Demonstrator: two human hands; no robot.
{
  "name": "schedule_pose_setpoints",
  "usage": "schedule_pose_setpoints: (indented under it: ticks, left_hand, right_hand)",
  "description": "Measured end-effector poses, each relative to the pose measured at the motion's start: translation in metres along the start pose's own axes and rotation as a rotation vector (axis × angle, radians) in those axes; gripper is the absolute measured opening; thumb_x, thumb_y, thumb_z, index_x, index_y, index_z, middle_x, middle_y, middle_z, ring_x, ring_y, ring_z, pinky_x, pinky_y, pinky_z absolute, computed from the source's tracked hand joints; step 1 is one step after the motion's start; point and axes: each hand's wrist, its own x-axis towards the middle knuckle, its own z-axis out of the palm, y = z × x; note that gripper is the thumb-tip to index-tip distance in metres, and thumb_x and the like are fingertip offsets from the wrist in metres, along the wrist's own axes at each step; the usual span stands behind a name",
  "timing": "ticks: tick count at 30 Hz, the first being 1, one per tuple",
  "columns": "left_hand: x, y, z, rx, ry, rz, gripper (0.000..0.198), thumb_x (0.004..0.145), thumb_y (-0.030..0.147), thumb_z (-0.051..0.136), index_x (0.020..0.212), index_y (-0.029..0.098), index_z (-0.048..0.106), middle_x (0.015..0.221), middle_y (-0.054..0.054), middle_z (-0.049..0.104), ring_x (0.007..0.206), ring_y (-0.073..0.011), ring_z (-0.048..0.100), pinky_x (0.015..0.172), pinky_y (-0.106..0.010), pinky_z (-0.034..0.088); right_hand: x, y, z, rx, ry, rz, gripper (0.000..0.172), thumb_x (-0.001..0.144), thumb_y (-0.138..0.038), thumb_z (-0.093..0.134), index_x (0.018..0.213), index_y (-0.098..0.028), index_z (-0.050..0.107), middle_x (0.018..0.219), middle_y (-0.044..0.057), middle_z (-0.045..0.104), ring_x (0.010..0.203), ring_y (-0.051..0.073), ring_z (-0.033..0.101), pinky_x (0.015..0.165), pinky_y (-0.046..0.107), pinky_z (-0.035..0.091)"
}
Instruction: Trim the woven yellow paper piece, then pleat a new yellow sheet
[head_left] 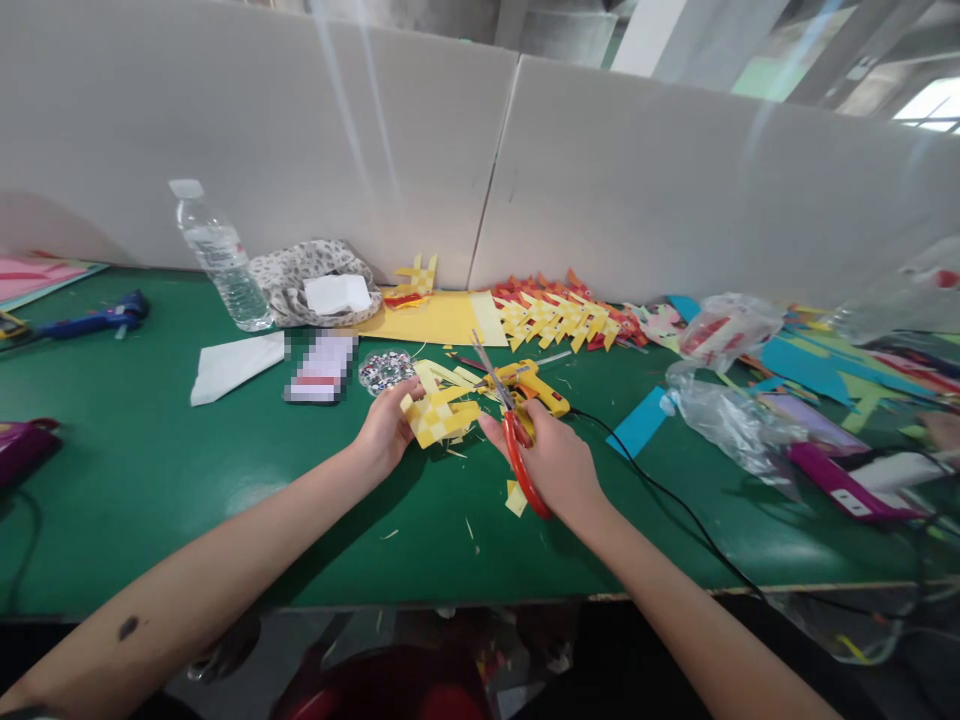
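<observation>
Head camera: two bare forearms reach out over a green table [150,470]. The left hand [386,425] has its fingers clamped on a woven yellow paper piece [439,410], held just above the table at centre. The right hand [555,460] has its fingers closed through the loops of red-handled scissors [504,405], whose blades point away and up, just beside the woven work. A small yellow paper offcut [515,497] lies on the table under the right hand. Just beyond the scissors rests a yellow hot glue gun [532,385], its black cord [660,490] trailing off to the right. Left of it sit a round dish of googly eyes [386,371] and a folded white paper sheet [234,365]. Farther back lie a flat yellow paper sheet [442,318], a heap of woven yellow and orange paper pieces [566,315], a clear plastic water bottle [221,260] and a patterned cloth pouch [315,280], all before white partition boards [300,130].
</observation>
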Motion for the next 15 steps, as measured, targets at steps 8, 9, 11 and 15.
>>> schedule_pose_setpoints:
  ticks: [8,9,11,15]
  left_hand:
    - [-0.009,-0.004,0.003,0.130,-0.125,0.132,0.030,0.062,0.025,0.076,0.085,0.017,0.057,0.089,-0.006,0.069,0.075,-0.0179,0.066,0.065,-0.030,0.054]
    - [-0.011,-0.004,0.004,0.142,-0.133,0.132,0.030,0.062,0.026,0.076,0.083,0.017,0.058,0.085,-0.005,0.069,0.073,-0.0169,0.065,0.064,-0.028,0.053]
    - [-0.013,-0.004,0.005,0.157,-0.141,0.136,0.029,0.062,0.027,0.077,0.081,0.017,0.057,0.079,-0.002,0.067,0.070,-0.0151,0.064,0.064,-0.026,0.052]
    - [-0.015,-0.005,0.006,0.171,-0.165,0.150,0.028,0.060,0.028,0.077,0.076,0.018,0.056,0.073,0.002,0.064,0.067,-0.0132,0.062,0.058,-0.023,0.049]
  right_hand:
    - [0.000,0.002,0.007,-0.104,0.039,-0.104,0.043,0.075,-0.056,0.044,0.093,-0.018,0.049,0.081,0.007,0.060,0.072,0.022,0.058,0.054,0.027,0.034]
    - [0.000,0.003,0.008,-0.122,0.037,-0.113,0.043,0.075,-0.056,0.044,0.094,-0.017,0.049,0.083,0.008,0.060,0.073,0.023,0.058,0.054,0.027,0.034]
    - [0.000,0.003,0.011,-0.159,0.032,-0.131,0.043,0.076,-0.056,0.044,0.093,-0.016,0.049,0.085,0.009,0.060,0.074,0.023,0.058,0.055,0.028,0.034]
    - [-0.001,0.003,0.015,-0.184,0.028,-0.169,0.042,0.077,-0.056,0.043,0.092,-0.016,0.049,0.085,0.009,0.059,0.076,0.023,0.058,0.055,0.028,0.035]
